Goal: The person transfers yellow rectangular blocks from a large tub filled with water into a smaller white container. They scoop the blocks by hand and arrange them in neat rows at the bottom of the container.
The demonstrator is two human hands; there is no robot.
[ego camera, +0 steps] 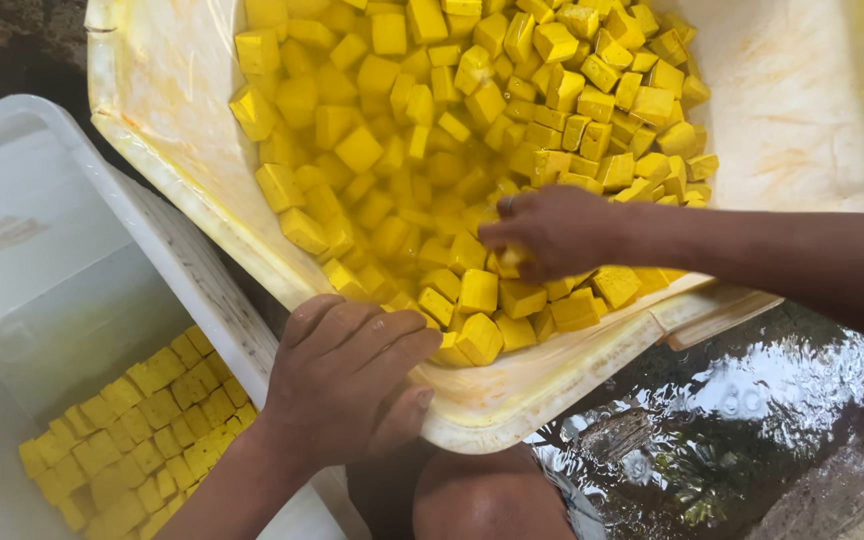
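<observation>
1. The right hand [552,232] reaches in from the right edge of the view and sits down among the bright yellow, blocky cubes [432,150] that fill the stained white plastic tub [802,110]. Its fingers are curled around one small yellow cube [510,258], pinched under the fingertips at the lower left of the hand.
2. That held cube is mostly covered by the fingers, so its long axis cannot be judged with any confidence; only a pale yellow corner shows.
3. The loose cubes lie every way, some flat, some tipped on an edge, with no common direction. They look wet and glossy, sitting in yellowish liquid towards the middle of the tub.
4. The left hand [352,375] rests on the tub's near rim, fingers bent over the edge and closed on the rim, its fingertips just beside the nearest cubes.
5. Left of the tub stands a second white plastic crate [42,200]. In its lower corner, neatly packed rows of the same yellow cubes [132,430] lie flat, edges aligned on a diagonal.
6. A bare knee [487,500] shows below the tub, and wet shiny ground [742,420] lies to the right.
</observation>
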